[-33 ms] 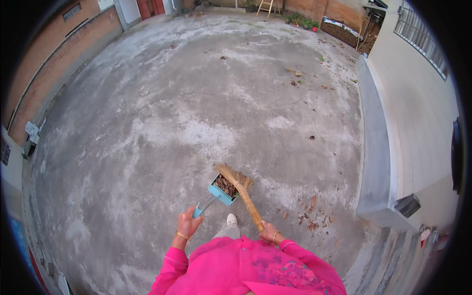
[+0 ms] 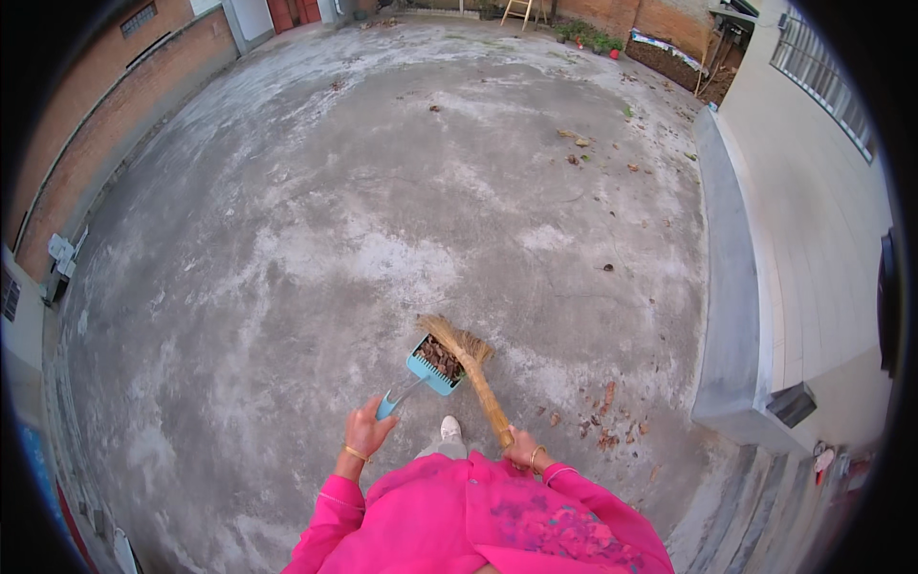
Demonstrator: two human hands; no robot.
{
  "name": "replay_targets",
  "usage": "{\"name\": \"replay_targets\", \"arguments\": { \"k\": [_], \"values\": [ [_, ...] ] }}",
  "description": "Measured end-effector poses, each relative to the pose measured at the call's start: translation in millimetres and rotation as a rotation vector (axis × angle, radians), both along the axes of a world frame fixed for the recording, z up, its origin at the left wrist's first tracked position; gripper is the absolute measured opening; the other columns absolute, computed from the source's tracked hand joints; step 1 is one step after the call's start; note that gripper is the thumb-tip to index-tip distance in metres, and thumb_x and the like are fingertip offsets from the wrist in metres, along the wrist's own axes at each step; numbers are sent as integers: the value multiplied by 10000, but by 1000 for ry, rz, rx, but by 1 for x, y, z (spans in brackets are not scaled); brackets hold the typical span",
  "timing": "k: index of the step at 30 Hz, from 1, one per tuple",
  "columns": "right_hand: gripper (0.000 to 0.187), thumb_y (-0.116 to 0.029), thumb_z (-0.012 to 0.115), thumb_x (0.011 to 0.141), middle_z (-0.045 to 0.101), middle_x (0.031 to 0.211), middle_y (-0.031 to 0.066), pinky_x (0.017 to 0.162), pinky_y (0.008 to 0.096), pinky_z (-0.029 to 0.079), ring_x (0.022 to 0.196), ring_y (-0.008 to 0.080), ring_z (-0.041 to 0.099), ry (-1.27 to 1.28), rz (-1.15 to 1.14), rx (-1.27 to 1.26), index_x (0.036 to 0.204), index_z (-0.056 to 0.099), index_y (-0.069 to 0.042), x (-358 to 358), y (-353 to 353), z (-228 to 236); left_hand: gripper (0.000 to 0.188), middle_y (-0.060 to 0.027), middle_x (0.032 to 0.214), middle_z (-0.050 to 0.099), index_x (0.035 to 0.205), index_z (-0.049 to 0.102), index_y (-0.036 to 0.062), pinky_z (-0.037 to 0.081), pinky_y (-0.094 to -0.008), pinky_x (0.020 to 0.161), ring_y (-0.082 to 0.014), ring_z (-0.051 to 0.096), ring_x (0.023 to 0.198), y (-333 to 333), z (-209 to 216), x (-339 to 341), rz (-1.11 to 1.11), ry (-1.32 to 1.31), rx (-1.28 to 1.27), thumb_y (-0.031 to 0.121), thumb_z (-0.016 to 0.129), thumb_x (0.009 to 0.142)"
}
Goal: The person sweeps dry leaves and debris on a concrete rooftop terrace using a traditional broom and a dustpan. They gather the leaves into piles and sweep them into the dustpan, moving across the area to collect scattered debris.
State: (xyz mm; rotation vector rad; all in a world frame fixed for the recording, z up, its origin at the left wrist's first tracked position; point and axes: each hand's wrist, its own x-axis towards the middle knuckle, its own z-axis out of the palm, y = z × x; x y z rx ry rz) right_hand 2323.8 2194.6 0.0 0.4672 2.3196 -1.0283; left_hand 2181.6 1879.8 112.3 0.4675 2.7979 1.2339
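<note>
My left hand (image 2: 364, 428) is closed round the handle of a light blue dustpan (image 2: 446, 386) with a toothed rim. Dry brown leaves (image 2: 439, 358) fill the dustpan. My right hand (image 2: 521, 448) grips the lower end of a straw broom (image 2: 475, 368), whose handle slants up to the left. The broom's bristles spread over the far right side of the dustpan, close to its open edge. Whether they touch the leaves I cannot tell. Both tools are in front of my white shoe (image 2: 450, 427).
Loose leaves (image 2: 609, 439) lie on the concrete ground (image 2: 316, 316) to my right, with more scattered farther off. Concrete steps (image 2: 736, 507) and a raised ledge (image 2: 724, 316) run along the right. A brick wall (image 2: 105, 120) borders the left. A wooden ladder (image 2: 517, 11) stands at the back.
</note>
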Motion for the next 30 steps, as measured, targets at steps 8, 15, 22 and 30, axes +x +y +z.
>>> {"name": "replay_targets", "arguments": {
  "k": [8, 15, 22, 30],
  "values": [
    [727, -70, 619, 652, 599, 603, 108, 389, 308, 460, 441, 172, 574, -112, -117, 0, 1308, 309, -20, -177, 55, 27, 358, -156, 611, 546, 949, 601, 80, 430, -358, 495, -300, 568, 545, 64, -6, -200, -18, -147, 56, 185, 715, 627],
    [574, -110, 602, 663, 602, 652, 143, 439, 346, 473, 489, 221, 593, -135, -137, -22, 1199, 414, -27, -342, 136, 17, 322, -111, 559, 506, 925, 608, 54, 425, -298, 492, -139, 499, 486, 134, -27, -353, 75, -184, 139, 142, 724, 637],
    [641, -125, 612, 661, 615, 695, 167, 456, 353, 484, 509, 241, 603, -119, -11, -29, 1252, 388, -25, -525, 183, 23, 308, -66, 533, 455, 917, 609, 37, 404, -257, 482, -54, 430, 520, 161, -10, -502, 179, -185, 145, 102, 710, 634],
    [664, -119, 648, 641, 604, 663, 156, 455, 337, 486, 498, 222, 596, -30, 126, 9, 1244, 386, -25, -739, 189, -13, 328, -104, 542, 496, 921, 602, 25, 419, -280, 482, -124, 497, 485, 161, -21, -686, 244, -135, 116, 94, 713, 620]
  ]
}}
